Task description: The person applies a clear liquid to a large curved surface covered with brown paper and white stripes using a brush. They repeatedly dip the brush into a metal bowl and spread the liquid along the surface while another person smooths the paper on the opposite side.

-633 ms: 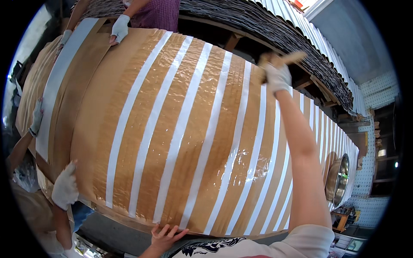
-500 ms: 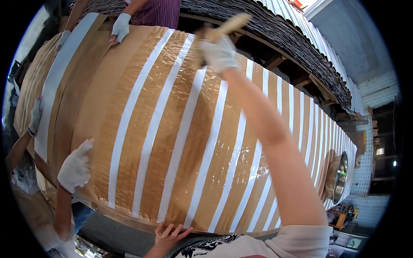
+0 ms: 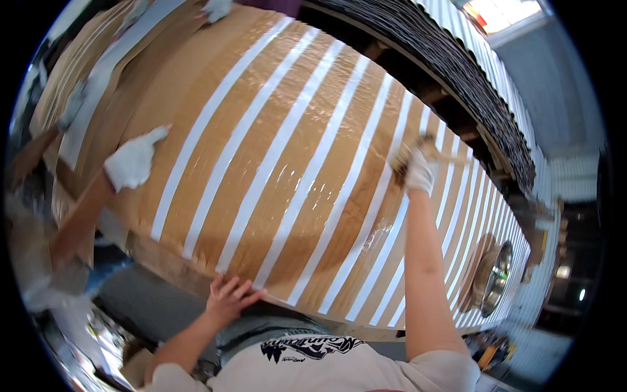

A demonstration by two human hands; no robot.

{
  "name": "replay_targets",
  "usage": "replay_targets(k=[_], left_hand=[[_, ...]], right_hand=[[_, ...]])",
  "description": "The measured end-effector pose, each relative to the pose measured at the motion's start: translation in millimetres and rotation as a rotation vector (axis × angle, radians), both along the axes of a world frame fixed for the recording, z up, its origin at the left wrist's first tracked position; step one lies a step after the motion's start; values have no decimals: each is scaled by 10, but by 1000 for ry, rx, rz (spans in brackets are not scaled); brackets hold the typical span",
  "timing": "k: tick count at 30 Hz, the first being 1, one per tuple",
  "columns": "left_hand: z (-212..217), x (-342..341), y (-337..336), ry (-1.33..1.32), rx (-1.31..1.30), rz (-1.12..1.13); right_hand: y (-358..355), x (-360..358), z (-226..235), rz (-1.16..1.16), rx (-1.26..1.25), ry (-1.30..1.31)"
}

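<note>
My right hand (image 3: 421, 175), in a white glove, grips a wide brush (image 3: 403, 161) with a pale wooden handle. Its bristles are against fanned, overlapping brown sheets (image 3: 313, 138), right of their middle. White strips show along the sheets' edges. Much of the brown surface to the left of the brush shines as if wet. My left hand (image 3: 227, 300) is bare, fingers spread, at the sheets' near edge.
A shiny metal bowl (image 3: 503, 277) sits on the sheets at the right end. At the left, other people's gloved hands (image 3: 134, 160) are at the sheets, one pointing. Dark stacked layers (image 3: 418, 46) rise beyond the far edge.
My right hand has swung the brush from the far edge toward me and to the right. The view has shifted, while my left hand stays by the near edge.
</note>
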State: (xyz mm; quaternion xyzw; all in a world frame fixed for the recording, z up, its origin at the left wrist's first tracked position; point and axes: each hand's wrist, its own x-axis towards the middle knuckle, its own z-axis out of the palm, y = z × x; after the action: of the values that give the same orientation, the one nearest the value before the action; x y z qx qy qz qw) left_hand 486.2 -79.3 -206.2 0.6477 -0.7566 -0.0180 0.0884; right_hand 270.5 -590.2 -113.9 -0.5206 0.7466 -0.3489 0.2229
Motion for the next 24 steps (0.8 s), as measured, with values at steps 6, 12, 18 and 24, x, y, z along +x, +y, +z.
replay_targets(k=[6,12,18,24], left_hand=[[45,44,-23,56,-21,11],[403,119,52,429,106,-56],[228,844,-94,703,-425,407],[394,2169,-137,348,-452,834]], right_hand=[[209,-2635,-692,-22,-61,-223],[385,-1667,-10,125,-90,-203],[1241,1190,634,500,-118,-186],[1716,3100,481,508,-125,-49]])
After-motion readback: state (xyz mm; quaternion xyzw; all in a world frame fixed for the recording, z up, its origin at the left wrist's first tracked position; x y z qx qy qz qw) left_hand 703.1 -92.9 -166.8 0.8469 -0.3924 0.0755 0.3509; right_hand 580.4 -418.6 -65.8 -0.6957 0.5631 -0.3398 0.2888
